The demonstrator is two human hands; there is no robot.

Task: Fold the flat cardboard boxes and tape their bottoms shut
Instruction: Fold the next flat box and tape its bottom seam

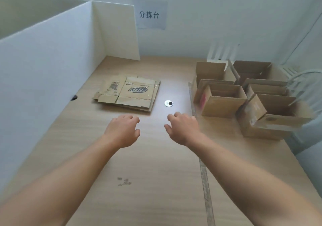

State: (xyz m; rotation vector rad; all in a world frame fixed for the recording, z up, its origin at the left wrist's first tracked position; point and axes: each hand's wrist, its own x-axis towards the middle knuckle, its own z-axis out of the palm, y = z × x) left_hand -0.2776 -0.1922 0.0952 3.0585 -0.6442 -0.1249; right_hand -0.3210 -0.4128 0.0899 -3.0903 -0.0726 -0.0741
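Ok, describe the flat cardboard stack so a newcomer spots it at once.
Start at the wooden table, then look toward the white partition along its left side. The flat cardboard stack lies there. Unlike the standing open boxes at right, it is flattened, with a dark oval logo.

This is a packing or sorting station: a paper sign [149, 14] on the wall reads 分拣台, "sorting table". White partition boards [43, 60] screen off a wood-look table [156, 156], which carries a stack of flat cardboard boxes [129, 93] and a cluster of open boxes [224, 96].
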